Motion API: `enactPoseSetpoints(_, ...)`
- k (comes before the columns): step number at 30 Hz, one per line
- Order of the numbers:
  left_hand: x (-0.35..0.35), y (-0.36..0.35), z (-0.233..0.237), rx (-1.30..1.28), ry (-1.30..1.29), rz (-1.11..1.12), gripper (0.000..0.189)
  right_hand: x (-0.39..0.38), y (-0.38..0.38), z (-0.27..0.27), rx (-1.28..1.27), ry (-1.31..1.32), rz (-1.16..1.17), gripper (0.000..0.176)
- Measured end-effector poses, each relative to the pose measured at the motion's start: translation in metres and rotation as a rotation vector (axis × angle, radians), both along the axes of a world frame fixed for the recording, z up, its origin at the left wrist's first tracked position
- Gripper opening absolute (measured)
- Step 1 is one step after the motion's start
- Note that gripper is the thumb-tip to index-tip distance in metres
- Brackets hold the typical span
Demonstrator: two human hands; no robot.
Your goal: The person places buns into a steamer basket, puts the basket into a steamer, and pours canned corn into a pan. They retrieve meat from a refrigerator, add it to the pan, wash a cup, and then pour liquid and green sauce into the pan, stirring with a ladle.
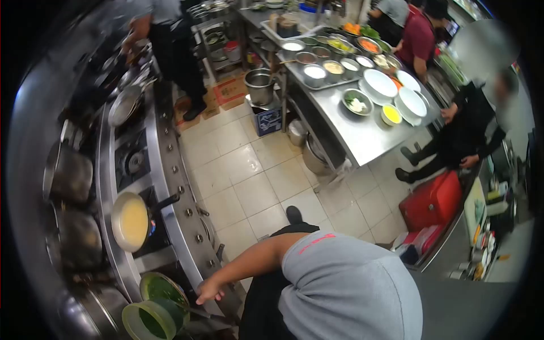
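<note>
My right hand (210, 290), at the end of a bare arm in a grey sleeve, hangs over the stove's front edge with its fingers curled. Whatever it grips is too small to make out. Just below it runs a long thin handle (208, 315). Beside the hand, a pan (180, 290) holds something green. A green-rimmed container (128, 321) with green contents overlaps the pan and looks tilted. Farther along the stove (157, 133), a light frying pan (115, 225) holds a pale yellow layer. My left hand is out of sight.
Large pots (71, 173) line the wall behind the burners. A steel table (362, 144) bears bowls, white plates and chopped ingredients. A person (170, 51) stands at the stove's far end; another (464, 122) is at right, near a red container (430, 201). Tiled floor (226, 204) lies between.
</note>
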State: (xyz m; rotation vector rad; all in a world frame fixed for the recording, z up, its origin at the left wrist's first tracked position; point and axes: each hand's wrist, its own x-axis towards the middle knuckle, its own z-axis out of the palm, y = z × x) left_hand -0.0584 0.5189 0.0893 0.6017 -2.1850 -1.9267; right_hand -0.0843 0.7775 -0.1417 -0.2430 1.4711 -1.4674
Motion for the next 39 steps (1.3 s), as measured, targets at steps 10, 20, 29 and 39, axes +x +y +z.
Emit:
enactPoseSetpoints(10,-0.058,0.223,-0.030,0.027,-0.002,-0.646,0.047,0.176,0.376,0.010,0.243,0.062,-1.301,0.026)
enactPoseSetpoints(20,0.070,0.602,-0.065,0.300,-0.072,-1.209,0.022,0.457,0.662,0.065,1.348,0.077,-2.312,0.072)
enactPoseSetpoints(29,0.178,0.801,-0.098,0.328,-0.275,-1.437,0.016,0.465,0.741,0.082,1.653,0.316,-1.626,0.116)
enactPoseSetpoints(39,0.216,0.862,-0.127,0.292,-0.375,-1.551,0.016,0.479,0.762,0.075,1.572,0.334,-1.513,0.097)
